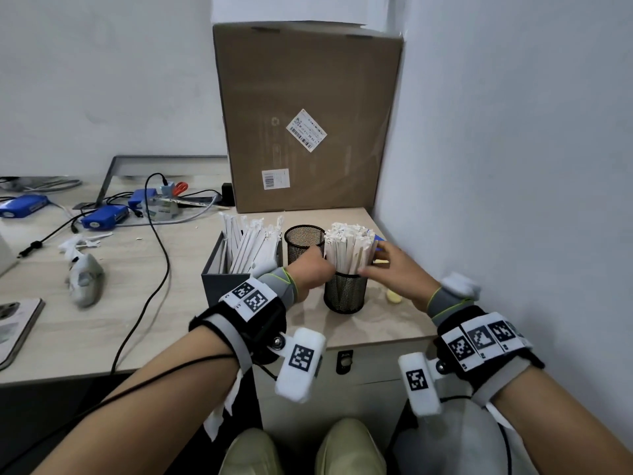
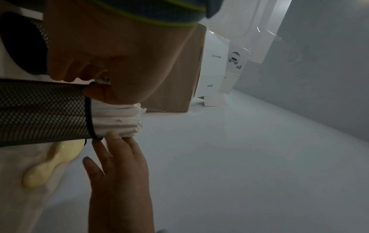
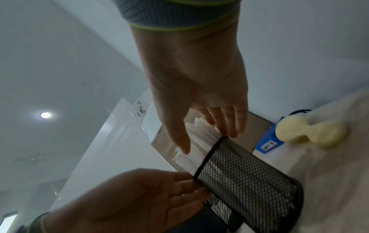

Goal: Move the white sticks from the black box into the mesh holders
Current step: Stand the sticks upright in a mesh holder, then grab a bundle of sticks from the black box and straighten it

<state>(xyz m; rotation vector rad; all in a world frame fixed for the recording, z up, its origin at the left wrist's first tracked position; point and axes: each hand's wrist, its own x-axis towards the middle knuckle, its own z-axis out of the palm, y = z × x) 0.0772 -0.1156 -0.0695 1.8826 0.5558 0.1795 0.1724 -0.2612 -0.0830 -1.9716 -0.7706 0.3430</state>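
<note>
A black box (image 1: 219,277) at the left holds white sticks (image 1: 253,245). Behind it stands an empty mesh holder (image 1: 304,241). The nearer mesh holder (image 1: 344,293) is packed with white sticks (image 1: 347,245). My left hand (image 1: 327,269) is at the bundle's left side by the rim. In the left wrist view its thumb and curled fingers (image 2: 67,71) pinch some sticks. My right hand (image 1: 370,265) rests on the bundle's right side. Its straight fingers (image 3: 231,126) touch the sticks (image 3: 199,137) above the holder (image 3: 249,181).
A big cardboard box (image 1: 308,114) stands behind the holders, and a wall (image 1: 513,166) closes the right side. A yellow lump (image 1: 394,298) and a small blue box (image 1: 378,240) lie right of the full holder. Cables and blue devices (image 1: 102,217) cover the desk's left.
</note>
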